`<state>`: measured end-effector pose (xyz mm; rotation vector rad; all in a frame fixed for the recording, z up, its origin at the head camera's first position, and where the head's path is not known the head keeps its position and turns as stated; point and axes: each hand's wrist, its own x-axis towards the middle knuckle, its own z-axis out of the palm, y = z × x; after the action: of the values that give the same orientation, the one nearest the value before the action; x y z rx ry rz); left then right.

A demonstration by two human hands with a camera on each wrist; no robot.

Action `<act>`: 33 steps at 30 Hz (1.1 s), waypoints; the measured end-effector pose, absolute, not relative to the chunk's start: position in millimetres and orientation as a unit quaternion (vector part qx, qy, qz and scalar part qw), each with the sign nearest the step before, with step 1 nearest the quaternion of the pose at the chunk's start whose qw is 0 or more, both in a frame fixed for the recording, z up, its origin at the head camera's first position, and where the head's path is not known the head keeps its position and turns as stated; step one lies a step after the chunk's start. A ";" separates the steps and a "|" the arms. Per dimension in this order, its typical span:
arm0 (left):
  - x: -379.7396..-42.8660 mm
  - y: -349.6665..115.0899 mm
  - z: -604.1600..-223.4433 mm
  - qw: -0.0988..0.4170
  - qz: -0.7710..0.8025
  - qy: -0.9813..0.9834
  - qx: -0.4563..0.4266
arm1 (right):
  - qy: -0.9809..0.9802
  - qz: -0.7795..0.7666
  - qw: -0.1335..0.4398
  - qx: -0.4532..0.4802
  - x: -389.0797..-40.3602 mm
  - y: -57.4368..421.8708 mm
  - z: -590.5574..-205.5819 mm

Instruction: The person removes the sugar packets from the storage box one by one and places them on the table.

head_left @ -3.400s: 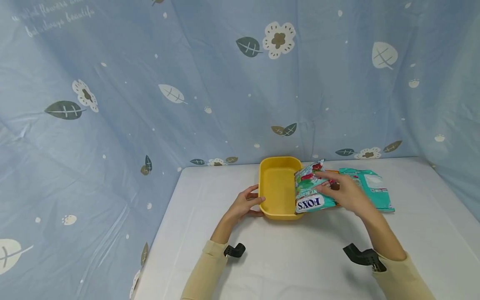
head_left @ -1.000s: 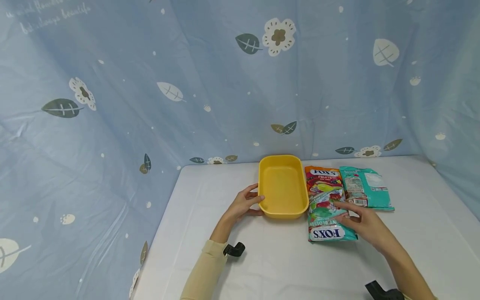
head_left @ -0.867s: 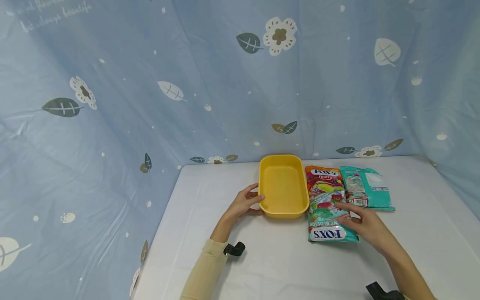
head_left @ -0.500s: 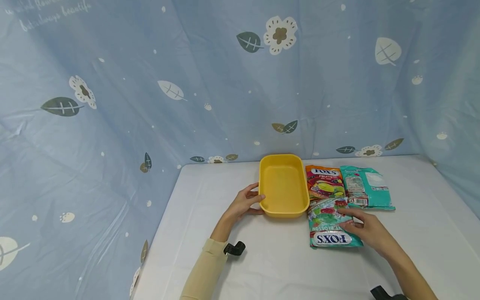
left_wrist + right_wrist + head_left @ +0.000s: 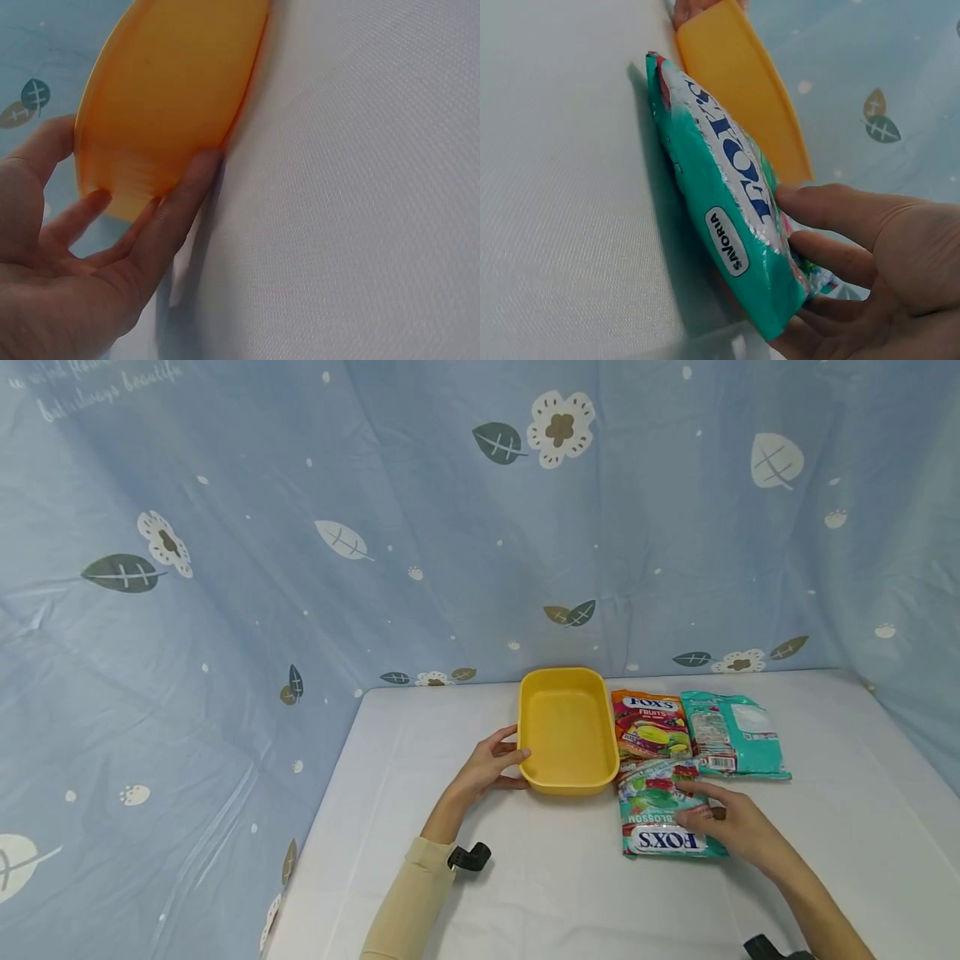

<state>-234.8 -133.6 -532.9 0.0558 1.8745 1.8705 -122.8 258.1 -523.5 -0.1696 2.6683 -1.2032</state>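
Observation:
A yellow plastic tray [image 5: 566,791] stands near the back of the table with nothing inside it. My left hand [image 5: 486,768] holds its left side; in the left wrist view the thumb reaches the rim and the fingertips touch the outer wall. A teal Fox's candy bag [image 5: 656,814], its lettering upside down, lies in front of the tray's right corner. My right hand [image 5: 738,827] grips this bag at its right side, thumb and fingers on its edge. In the right wrist view the bag [image 5: 731,202] is tilted beside the table surface, with some fingers partly hidden behind it.
An orange Fox's Fruits bag [image 5: 651,727] lies right of the tray, just behind the held bag. Another teal bag [image 5: 738,737], back side up, lies to its right. A blue patterned curtain [image 5: 480,527] hangs behind the white table [image 5: 570,877].
The teal candy bag has come from over the tray's right edge down toward me, then slid further off the orange bag with my right hand. My left hand has stayed at the tray.

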 end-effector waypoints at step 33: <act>-235.3 -133.4 -534.3 0.242 0.690 0.682 0.020 | 0.950 -0.301 0.065 -0.058 -113.1 249.0 -521.9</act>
<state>-235.3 -133.4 -534.3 0.0547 1.8646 1.8851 -113.1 249.0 -521.9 -0.1758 2.8663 -0.9091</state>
